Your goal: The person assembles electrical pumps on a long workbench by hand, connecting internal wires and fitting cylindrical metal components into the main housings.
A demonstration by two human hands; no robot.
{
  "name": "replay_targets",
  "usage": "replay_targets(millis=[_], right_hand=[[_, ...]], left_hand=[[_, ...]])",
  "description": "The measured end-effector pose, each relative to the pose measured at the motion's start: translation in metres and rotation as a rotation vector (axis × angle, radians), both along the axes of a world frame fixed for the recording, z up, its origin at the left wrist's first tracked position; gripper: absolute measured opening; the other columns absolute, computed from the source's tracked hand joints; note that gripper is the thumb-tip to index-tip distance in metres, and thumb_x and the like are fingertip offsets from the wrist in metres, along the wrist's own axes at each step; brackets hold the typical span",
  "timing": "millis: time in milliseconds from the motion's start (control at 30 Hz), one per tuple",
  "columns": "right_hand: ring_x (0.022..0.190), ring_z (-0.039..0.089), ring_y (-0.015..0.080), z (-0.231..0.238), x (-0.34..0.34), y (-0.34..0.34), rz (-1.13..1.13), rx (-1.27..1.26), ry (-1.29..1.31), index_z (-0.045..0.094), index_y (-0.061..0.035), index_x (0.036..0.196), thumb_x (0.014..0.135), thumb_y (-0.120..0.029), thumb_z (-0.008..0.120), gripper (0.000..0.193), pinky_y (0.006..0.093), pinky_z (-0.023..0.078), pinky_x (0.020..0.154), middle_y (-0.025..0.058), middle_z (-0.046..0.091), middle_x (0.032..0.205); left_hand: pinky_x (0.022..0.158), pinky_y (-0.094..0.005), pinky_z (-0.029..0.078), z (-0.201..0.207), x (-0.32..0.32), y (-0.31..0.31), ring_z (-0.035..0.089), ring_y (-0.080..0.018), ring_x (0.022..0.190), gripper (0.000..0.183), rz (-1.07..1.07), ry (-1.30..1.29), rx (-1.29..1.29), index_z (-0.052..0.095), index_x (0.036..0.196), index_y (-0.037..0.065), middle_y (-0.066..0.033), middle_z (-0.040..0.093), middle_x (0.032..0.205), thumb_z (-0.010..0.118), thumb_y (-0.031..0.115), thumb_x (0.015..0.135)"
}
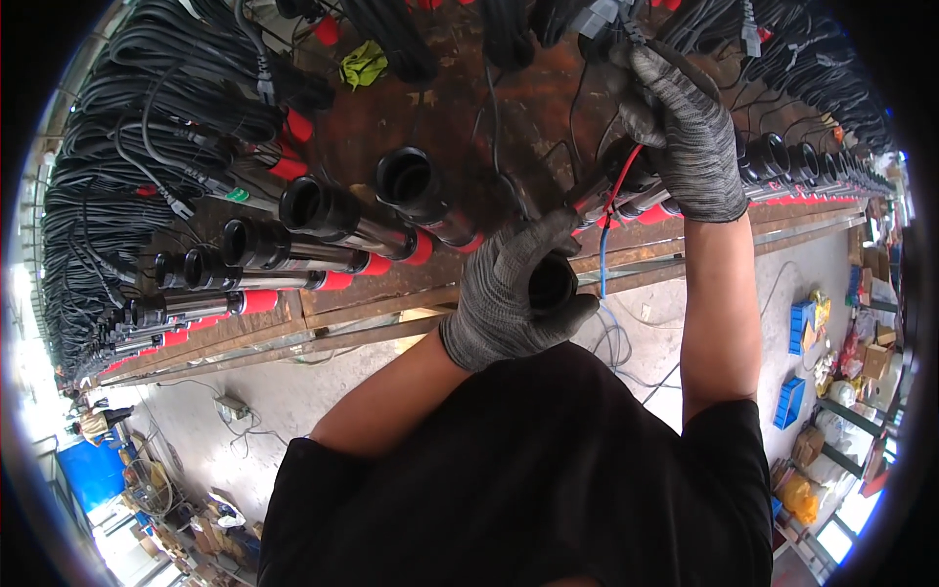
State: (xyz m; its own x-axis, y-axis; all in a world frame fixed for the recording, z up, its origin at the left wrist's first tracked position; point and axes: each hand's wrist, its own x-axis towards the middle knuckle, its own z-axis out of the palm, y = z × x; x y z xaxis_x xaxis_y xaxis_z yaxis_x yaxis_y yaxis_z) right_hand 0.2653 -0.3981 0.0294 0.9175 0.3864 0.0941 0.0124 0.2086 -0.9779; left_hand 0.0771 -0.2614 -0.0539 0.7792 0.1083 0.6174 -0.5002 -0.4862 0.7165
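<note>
Both my hands wear grey knit gloves. My left hand is wrapped round the black open-ended collar of a metal cylinder, with its round mouth facing me. My right hand is raised over the table, fingers closed on a red wire. A blue wire continues below it toward the floor. At the right fingertips is a grey plug on a black cable; whether the fingers also grip it is hidden. Next to my left hand lies another cylinder with a black collar.
Similar metal cylinders with red ends line the near edge of the brown table on both sides. Coiled black cables are heaped behind them. A yellow-green crumpled cloth lies among the cables. Blue crates stand on the floor at right.
</note>
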Motion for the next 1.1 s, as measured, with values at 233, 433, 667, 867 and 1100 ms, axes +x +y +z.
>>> replay_targets(millis=[233, 433, 667, 867, 1100], right_hand=[[0.054, 0.047, 0.0038, 0.0016, 0.0004, -0.0052, 0.098, -0.003, -0.044, 0.072, -0.0059, 0.114, 0.103, -0.036, 0.065, 0.033, 0.0199, 0.031, 0.05, -0.0021, 0.064, 0.08], [0.054, 0.043, 0.0042, 0.0005, 0.0004, -0.0066, 0.099, -0.017, -0.043, 0.069, -0.0018, 0.122, 0.104, -0.04, 0.062, 0.043, 0.0199, 0.029, 0.048, -0.0014, 0.063, 0.082], [0.054, 0.044, 0.0042, -0.0014, 0.0012, -0.0068, 0.125, -0.009, -0.068, 0.069, -0.0026, 0.124, 0.105, -0.041, 0.06, 0.044, 0.0196, 0.028, 0.048, -0.0012, 0.062, 0.083], [0.054, 0.044, 0.0038, -0.0005, 0.0002, -0.0065, 0.113, -0.026, -0.073, 0.068, -0.0034, 0.125, 0.105, -0.04, 0.06, 0.042, 0.019, 0.028, 0.047, -0.0012, 0.061, 0.084], [0.054, 0.047, 0.0035, 0.0008, -0.0004, -0.0067, 0.118, -0.005, -0.059, 0.071, -0.0074, 0.116, 0.103, -0.036, 0.063, 0.032, 0.0202, 0.029, 0.048, -0.0027, 0.065, 0.08]], left_hand=[[0.08, -0.0418, 0.057, -0.0018, 0.0001, -0.0003, 0.071, -0.03, 0.09, 0.087, -0.027, -0.005, -0.03, 0.052, 0.145, 0.007, -0.0117, 0.072, 0.104, 0.09, 0.021, 0.068], [0.081, -0.0433, 0.057, 0.0008, -0.001, -0.0009, 0.07, -0.0311, 0.092, 0.088, -0.043, 0.006, -0.024, 0.051, 0.145, 0.007, -0.012, 0.072, 0.103, 0.09, 0.019, 0.068], [0.082, -0.0436, 0.057, 0.0034, -0.0028, 0.0015, 0.07, -0.0312, 0.092, 0.087, -0.048, 0.055, 0.002, 0.051, 0.145, 0.006, -0.0123, 0.071, 0.103, 0.09, 0.021, 0.069], [0.082, -0.0437, 0.057, -0.0026, -0.0027, 0.0001, 0.069, -0.0307, 0.093, 0.087, -0.044, 0.034, -0.018, 0.052, 0.145, 0.007, -0.0114, 0.071, 0.104, 0.09, 0.023, 0.069], [0.082, -0.0437, 0.056, -0.002, -0.003, 0.0003, 0.069, -0.031, 0.092, 0.087, -0.044, 0.024, -0.011, 0.053, 0.144, 0.005, -0.0112, 0.071, 0.104, 0.09, 0.023, 0.067]])
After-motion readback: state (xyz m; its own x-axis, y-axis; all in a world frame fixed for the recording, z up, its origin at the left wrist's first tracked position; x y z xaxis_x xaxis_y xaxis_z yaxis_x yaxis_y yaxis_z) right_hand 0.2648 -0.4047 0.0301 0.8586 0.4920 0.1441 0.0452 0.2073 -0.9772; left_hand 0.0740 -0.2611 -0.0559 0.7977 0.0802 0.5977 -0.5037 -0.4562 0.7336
